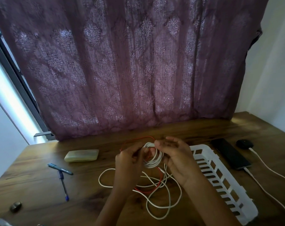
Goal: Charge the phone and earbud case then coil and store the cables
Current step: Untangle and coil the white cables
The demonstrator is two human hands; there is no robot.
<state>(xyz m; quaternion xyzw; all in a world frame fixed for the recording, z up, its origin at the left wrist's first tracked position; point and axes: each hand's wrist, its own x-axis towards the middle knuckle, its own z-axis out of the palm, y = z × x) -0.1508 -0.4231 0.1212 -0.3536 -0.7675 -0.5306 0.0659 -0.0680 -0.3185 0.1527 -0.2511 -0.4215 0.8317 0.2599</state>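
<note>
Our two arms come up from 6 o'clock, and just under them the loose end of the white cable [153,160] lies in big messy loops on the table [40,176]. A red cable [148,190] is mixed in with those loops.

We hold the wound part of the white cable up off the table. Our left hand [128,159] has its fingers curled round the little ring of turns. Our right hand [176,157] pinches the same ring at its top, with the thumb on it.

From our hands, the phone [228,154] lies at 3 o'clock with the phone's cable [269,196] plugged into its near end. The earbud case [244,144] sits at 2 o'clock, and the case's cable [265,167] goes into it too. So we think the charging part is done.

Coiling is about half done, we think. Some turns are made, but a lot of white cable is not wound yet. The red cable is not coiled at all.

The white basket [220,178] waits at 4 o'clock, just beside our right arm. We see no cable in it, so storing is left to do.

A pen [63,181] lies at 8 o'clock.
</note>
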